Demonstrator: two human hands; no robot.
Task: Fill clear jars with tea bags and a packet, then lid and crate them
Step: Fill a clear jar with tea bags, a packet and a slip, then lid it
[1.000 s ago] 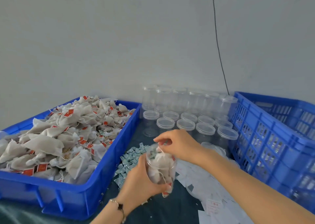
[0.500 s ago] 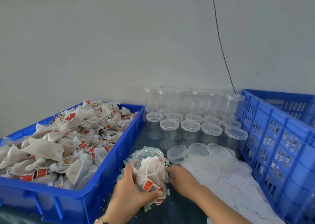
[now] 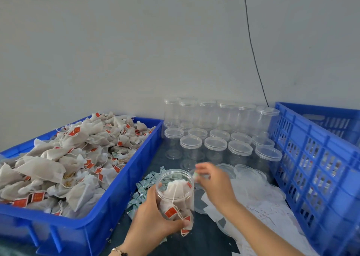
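Packet step, looked like. Left hand [image 3: 153,218] was wrapped around the open clear jar [image 3: 175,193], already stuffed with tea bags [image 3: 176,192]. Right hand [image 3: 213,179] pinched a small blurry packet [image 3: 195,175] right at the rim. Next it'd need dropping inside, then a lid [image 3: 244,170].

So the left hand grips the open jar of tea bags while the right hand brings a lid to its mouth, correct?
Not quite. In the head view the left hand does grip the open jar of tea bags, but the right hand pinches a small packet at the mouth, not a lid.
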